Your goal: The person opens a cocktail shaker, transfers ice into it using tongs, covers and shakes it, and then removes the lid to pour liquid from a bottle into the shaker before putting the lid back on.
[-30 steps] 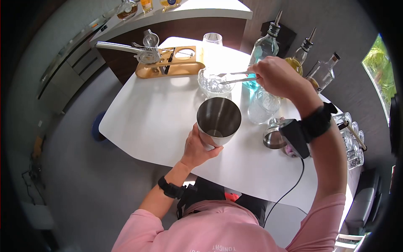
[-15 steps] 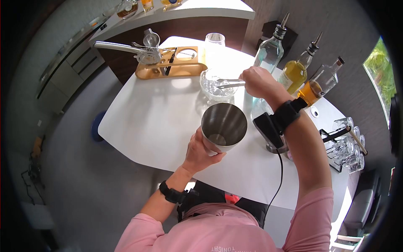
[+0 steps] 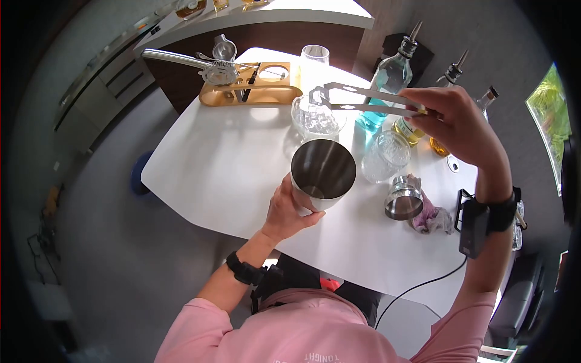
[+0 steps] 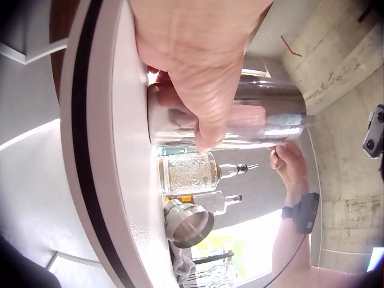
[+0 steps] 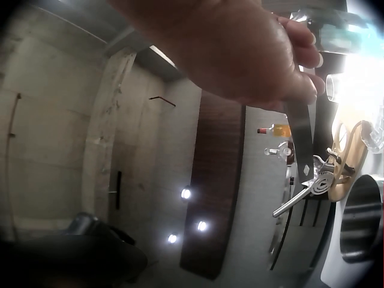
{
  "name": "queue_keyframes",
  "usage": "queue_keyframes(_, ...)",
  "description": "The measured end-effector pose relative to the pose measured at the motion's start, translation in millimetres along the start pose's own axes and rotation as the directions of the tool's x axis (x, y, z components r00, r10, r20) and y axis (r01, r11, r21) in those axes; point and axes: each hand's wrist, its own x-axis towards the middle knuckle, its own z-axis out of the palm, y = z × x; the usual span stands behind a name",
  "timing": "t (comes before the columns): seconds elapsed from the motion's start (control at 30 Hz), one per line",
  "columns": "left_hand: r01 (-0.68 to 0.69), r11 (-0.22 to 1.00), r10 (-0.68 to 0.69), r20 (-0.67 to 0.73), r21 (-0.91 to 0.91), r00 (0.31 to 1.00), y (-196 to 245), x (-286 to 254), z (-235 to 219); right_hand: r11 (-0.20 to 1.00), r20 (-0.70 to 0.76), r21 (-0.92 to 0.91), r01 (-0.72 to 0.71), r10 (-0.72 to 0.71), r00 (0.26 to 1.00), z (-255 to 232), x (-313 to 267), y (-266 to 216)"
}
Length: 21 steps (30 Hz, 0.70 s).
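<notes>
My left hand [image 3: 289,210] grips the side of a steel shaker tin [image 3: 322,174] that stands on the white table [image 3: 224,169]; the left wrist view shows my fingers [image 4: 204,90] curled round the tin [image 4: 264,120]. My right hand [image 3: 452,116] pinches metal tongs [image 3: 363,99], raised above a glass bowl of ice [image 3: 315,120] behind the tin. The tong tips point left over the bowl; I cannot tell whether they hold ice. In the right wrist view the tongs [image 5: 300,138] hang below my right hand [image 5: 240,54].
A patterned glass [image 3: 386,157], a steel jigger [image 3: 403,204] and a cloth [image 3: 433,219] lie right of the tin. Three pourer bottles [image 3: 390,75] stand behind. A tall glass [image 3: 315,60] and a wooden tool stand [image 3: 251,92] with a strainer [image 3: 218,72] sit at the back. A glass rack [image 3: 517,218] is far right.
My right hand has lifted the tongs up out of the ice bowl and drawn back to the right. The left hand keeps its grip on the tin, which has not moved.
</notes>
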Motion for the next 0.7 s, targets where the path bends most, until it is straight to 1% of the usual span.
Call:
queue_keyframes(0.03, -0.008, 1.000, 0.008, -0.002, 0.023, 1.000, 1, 0, -1, 0.999, 0.001, -0.007, 0.044, -0.044, 0.999, -7, -9, -6)
queue_keyframes(0.07, -0.002, 1.000, 0.002, -0.003, 0.021, 1.000, 2, 0, -1, 0.999, 0.007, -0.005, 0.044, -0.044, 0.999, -13, -15, -14)
queue_keyframes(0.13, 0.037, 0.999, -0.037, -0.003, 0.040, 0.999, 4, 0, -1, 0.986, 0.132, -0.063, 0.154, -0.145, 0.981, -20, -27, -27)
queue_keyframes(0.17, 0.041, 0.998, -0.041, -0.003, 0.038, 0.999, 4, 0, -1, 0.986, 0.135, -0.061, 0.154, -0.145, 0.980, -17, -31, -31)
queue_keyframes(0.23, 0.001, 0.999, 0.000, -0.027, 0.040, 1.000, 5, 0, -1, 0.954, 0.209, -0.203, 0.220, -0.177, 0.962, -11, -36, -41)
queue_keyframes(0.27, 0.001, 0.999, 0.000, -0.026, 0.040, 1.000, 6, 0, -1, 0.964, 0.244, -0.201, 0.176, -0.124, 0.962, -6, -38, -44)
queue_keyframes(0.3, 0.022, 0.999, -0.021, -0.030, 0.023, 0.999, 7, 0, -1, 0.964, 0.243, -0.200, 0.174, -0.123, 0.962, -5, -37, -46)
queue_keyframes(0.33, 0.042, 0.999, -0.041, -0.034, 0.007, 0.999, 7, 0, -1, 0.955, 0.227, -0.215, 0.204, -0.154, 0.962, -4, -35, -47)
queue_keyframes(0.37, 0.039, 0.999, -0.038, -0.032, 0.008, 0.999, 7, 0, -1, 0.945, 0.210, -0.231, 0.233, -0.185, 0.960, -5, -33, -46)
queue_keyframes(0.43, 0.037, 0.999, -0.037, -0.037, 0.005, 0.999, 5, -1, -1, 0.944, 0.190, -0.230, 0.235, -0.194, 0.963, -8, -25, -42)
queue_keyframes(0.5, 0.025, 1.000, -0.025, -0.028, 0.002, 0.999, 5, 0, 0, 0.968, 0.094, -0.210, 0.138, -0.120, 0.988, -9, -14, -38)
queue_keyframes(0.53, 0.015, 1.000, -0.015, -0.024, 0.001, 1.000, 5, 0, 0, 0.961, 0.063, -0.255, 0.105, -0.092, 0.994, -3, -8, -29)
queue_keyframes(0.57, 0.011, 1.000, -0.011, -0.026, 0.001, 1.000, 6, 0, 0, 0.960, 0.061, -0.259, 0.107, -0.094, 0.994, 5, -1, -21)
queue_keyframes(0.63, -0.009, 1.000, 0.009, -0.004, 0.019, 1.000, 8, -1, -2, 0.951, 0.099, -0.308, -0.033, 0.067, 0.993, 27, 17, -9)
queue_keyframes(0.7, -0.018, 1.000, 0.018, -0.004, 0.018, 1.000, 8, 0, -3, 0.952, 0.096, -0.288, -0.106, 0.139, 0.986, 59, 32, 7)
